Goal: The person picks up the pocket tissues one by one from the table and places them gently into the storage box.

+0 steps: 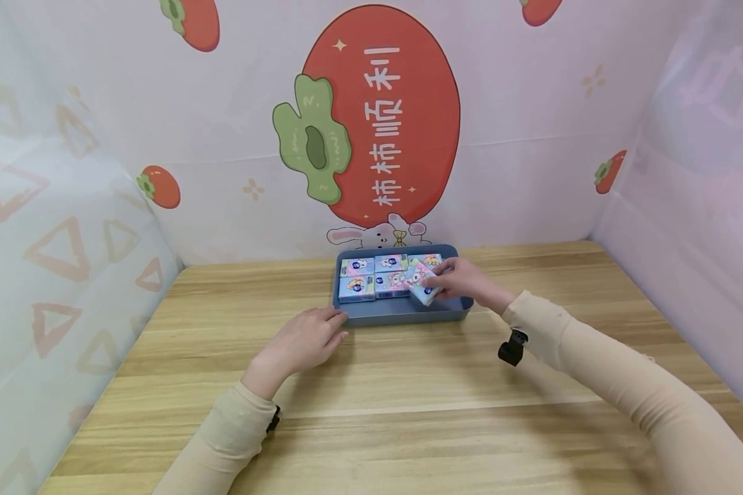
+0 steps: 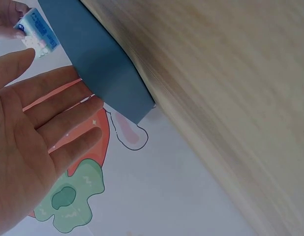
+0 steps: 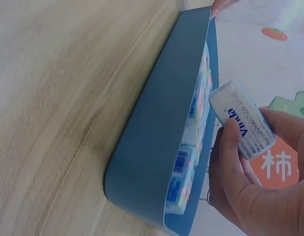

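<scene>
A blue-grey tray point(image 1: 402, 319) stands near the back of the table, with several small packs of tissues point(image 1: 356, 288) lying in two rows inside. My right hand point(image 1: 467, 280) pinches one more tissue pack point(image 3: 243, 120) between thumb and fingers. That pack is tilted over the front right part of the tray, and its printed end shows in the right wrist view. My left hand point(image 1: 303, 337) is at the tray's front left corner, its fingertips right at the rim. In the left wrist view its fingers point(image 2: 63, 105) are spread and fairly straight against the tray wall.
Behind the tray rises a cloth backdrop point(image 1: 235, 227) printed with persimmons and a rabbit. Similar cloth hangs on the left point(image 1: 56, 227) and right. The wooden table point(image 1: 396, 426) spreads out in front of the tray and to both sides.
</scene>
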`<state>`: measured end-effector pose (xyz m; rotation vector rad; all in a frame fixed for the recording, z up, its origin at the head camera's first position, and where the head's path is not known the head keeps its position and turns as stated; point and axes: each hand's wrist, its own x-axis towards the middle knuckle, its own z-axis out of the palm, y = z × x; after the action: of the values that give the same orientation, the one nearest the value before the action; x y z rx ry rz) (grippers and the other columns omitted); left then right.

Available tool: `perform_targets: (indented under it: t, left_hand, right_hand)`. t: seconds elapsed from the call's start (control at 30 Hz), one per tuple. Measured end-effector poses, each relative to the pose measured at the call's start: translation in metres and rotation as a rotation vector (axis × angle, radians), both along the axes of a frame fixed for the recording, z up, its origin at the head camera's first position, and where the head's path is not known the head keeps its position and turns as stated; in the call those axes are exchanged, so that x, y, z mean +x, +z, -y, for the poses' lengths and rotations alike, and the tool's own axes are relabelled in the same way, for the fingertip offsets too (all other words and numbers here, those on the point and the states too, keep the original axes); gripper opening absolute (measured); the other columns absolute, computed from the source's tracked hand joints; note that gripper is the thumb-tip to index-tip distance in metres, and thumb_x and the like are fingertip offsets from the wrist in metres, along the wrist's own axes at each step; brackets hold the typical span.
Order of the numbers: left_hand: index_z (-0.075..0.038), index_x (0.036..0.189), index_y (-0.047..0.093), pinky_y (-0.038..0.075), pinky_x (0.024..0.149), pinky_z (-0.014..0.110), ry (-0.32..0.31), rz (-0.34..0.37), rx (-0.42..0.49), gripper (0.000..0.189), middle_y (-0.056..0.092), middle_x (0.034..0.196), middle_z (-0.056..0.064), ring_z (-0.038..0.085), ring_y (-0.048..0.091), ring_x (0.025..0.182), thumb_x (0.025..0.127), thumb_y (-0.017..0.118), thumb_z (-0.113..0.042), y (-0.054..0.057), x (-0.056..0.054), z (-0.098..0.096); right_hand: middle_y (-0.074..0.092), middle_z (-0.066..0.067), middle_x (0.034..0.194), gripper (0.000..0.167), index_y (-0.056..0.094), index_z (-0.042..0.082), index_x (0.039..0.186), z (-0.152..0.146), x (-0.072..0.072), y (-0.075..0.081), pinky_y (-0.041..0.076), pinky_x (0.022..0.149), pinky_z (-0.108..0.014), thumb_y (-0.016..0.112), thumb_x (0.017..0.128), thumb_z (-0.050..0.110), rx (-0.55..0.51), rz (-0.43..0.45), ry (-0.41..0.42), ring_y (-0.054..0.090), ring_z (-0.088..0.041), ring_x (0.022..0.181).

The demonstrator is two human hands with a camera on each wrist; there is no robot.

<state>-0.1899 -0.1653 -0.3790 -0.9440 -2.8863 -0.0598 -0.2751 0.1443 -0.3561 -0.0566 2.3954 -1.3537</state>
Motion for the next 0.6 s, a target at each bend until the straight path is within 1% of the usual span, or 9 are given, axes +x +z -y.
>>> perform_targets:
  t: [0.13,0.3,0.6]
  left_hand:
    - [-0.002,0.124,0.061,0.044,0.103,0.047,0.003,0.009,-0.002,0.039,0.062,0.122,0.015,0.029,0.06,0.114,0.096,0.054,-0.029,0.001,0.001,0.0]
    - [-0.001,0.123,0.061,0.044,0.103,0.047,0.0,0.005,-0.003,0.039,0.063,0.121,0.015,0.029,0.06,0.112,0.096,0.054,-0.028,0.002,0.0,-0.001]
    - [-0.001,0.124,0.061,0.044,0.104,0.047,0.009,0.011,-0.007,0.04,0.062,0.123,0.015,0.029,0.06,0.114,0.096,0.054,-0.029,0.0,0.0,-0.001]
  right_hand:
    - [0.054,-0.023,0.121,0.054,0.05,-0.006,0.128,-0.004,-0.006,-0.001,0.054,0.09,-0.042,0.067,0.088,0.027,0.025,-0.023,0.007,0.064,-0.02,0.086]
    - [0.054,-0.024,0.122,0.054,0.051,-0.007,0.128,-0.008,-0.012,0.001,0.054,0.091,-0.043,0.066,0.089,0.028,0.044,-0.04,0.007,0.064,-0.023,0.09]
    - [0.059,-0.023,0.119,0.05,0.058,-0.005,0.122,-0.012,-0.023,0.0,0.054,0.091,-0.042,0.067,0.088,0.032,0.084,-0.053,0.011,0.064,-0.028,0.096]
